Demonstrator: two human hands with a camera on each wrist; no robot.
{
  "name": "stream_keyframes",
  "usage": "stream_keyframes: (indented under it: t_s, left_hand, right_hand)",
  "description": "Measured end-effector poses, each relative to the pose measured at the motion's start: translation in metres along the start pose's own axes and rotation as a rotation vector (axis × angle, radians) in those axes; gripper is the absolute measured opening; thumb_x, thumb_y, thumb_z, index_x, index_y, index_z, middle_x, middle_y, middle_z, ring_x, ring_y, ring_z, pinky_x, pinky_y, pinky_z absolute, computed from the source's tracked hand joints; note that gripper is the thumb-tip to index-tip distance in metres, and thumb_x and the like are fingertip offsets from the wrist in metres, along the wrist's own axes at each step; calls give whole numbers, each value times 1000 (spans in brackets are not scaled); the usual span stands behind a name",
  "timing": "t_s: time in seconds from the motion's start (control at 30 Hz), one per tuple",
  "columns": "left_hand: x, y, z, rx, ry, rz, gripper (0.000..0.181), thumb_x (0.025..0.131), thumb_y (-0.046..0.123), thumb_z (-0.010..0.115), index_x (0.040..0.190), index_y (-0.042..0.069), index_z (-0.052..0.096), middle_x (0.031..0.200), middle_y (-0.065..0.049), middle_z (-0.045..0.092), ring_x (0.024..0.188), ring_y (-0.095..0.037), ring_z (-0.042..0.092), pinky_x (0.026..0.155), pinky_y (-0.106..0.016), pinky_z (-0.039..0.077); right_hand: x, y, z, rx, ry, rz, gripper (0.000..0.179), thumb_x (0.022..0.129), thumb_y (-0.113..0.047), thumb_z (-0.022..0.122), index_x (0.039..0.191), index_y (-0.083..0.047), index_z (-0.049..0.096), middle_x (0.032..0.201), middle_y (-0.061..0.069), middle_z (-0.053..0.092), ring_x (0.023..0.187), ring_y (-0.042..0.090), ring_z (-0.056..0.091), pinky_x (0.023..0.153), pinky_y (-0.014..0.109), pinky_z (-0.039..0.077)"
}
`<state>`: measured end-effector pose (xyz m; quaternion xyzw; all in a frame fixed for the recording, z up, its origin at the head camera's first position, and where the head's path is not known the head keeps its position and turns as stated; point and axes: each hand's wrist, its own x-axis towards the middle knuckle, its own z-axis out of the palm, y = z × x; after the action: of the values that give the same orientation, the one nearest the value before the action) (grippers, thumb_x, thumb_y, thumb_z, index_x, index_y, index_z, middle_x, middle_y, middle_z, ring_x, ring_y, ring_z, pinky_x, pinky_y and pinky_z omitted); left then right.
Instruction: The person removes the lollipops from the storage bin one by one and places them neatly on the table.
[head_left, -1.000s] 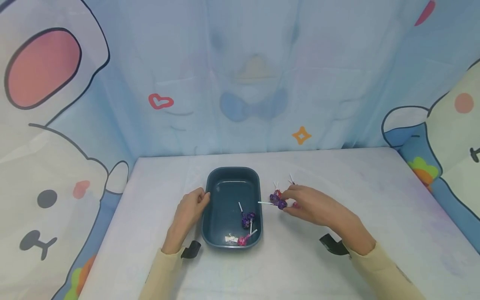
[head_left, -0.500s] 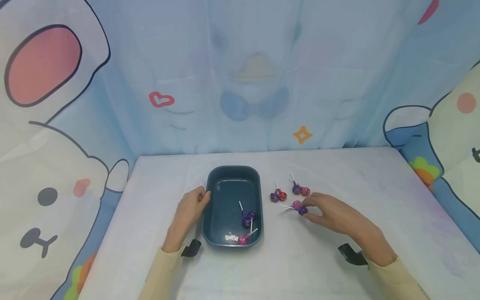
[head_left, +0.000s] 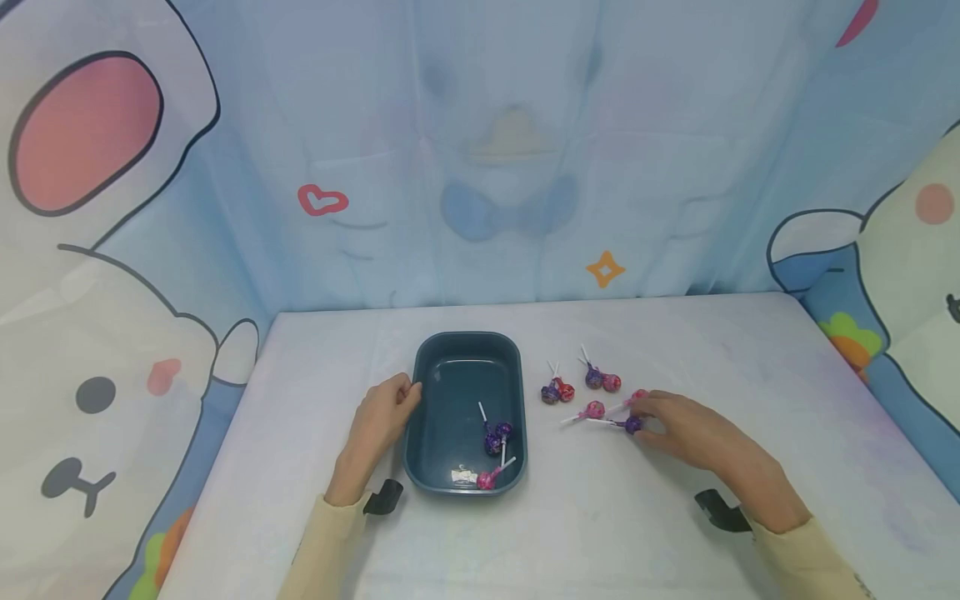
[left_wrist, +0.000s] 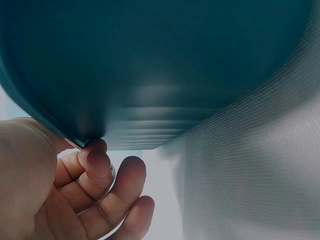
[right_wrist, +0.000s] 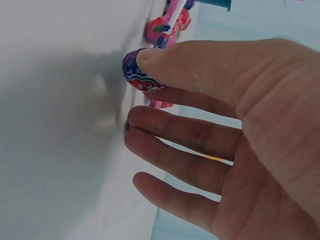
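Note:
My left hand point(head_left: 381, 421) pinches the left rim of a dark teal tray point(head_left: 427, 367). In the left wrist view its fingertips point(left_wrist: 98, 165) curl at the tray's edge. My right hand point(head_left: 690, 429) is over the table, right of the tray. Its thumb and index finger pinch the wrapped head of a purple lollipop point(head_left: 633, 424), whose stick points left. The right wrist view shows the thumb on this purple lollipop point(right_wrist: 136, 70) and the other fingers spread. One pink lollipop point(head_left: 595, 409) lies just left of the hand; another pink lollipop point(head_left: 637, 397) is partly hidden by the fingers.
Inside the tray are purple lollipops point(head_left: 492, 442) and a pink lollipop point(head_left: 486, 481). Behind the right hand lie two pairs: a purple one with a red lollipop point(head_left: 566, 392), and a purple one with a pink lollipop point(head_left: 611, 382). A printed cloth point(head_left: 510, 208) hangs behind the table.
From beside the tray's right rim, my right hand has moved right and slightly toward me with the purple lollipop. The lollipops it covered have come into view. My left hand and the tray stay put.

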<state>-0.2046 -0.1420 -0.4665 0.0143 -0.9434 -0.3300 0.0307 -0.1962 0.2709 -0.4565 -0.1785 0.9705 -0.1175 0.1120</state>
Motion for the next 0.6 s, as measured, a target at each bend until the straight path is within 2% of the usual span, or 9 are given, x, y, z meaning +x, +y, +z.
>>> stream_keyframes:
  t_s: [0.43, 0.6]
  left_hand:
    - [-1, 0, 0, -2, 6, 9, 29, 92, 34, 48, 71, 15, 50, 57, 2, 46, 53, -13, 44, 49, -26, 34]
    - [0, 0, 0, -2, 3, 6, 29, 92, 35, 48, 71, 15, 50, 57, 2, 46, 53, -13, 44, 49, -26, 34]
  right_hand:
    - [3, 6, 5, 12, -17, 28, 38, 78, -28, 71, 111, -11, 61, 111, 9, 61, 108, 33, 54, 90, 51, 43]
    - [3, 6, 4, 18, -26, 26, 42, 78, -29, 71, 114, -10, 60, 110, 9, 61, 106, 32, 55, 89, 50, 44]
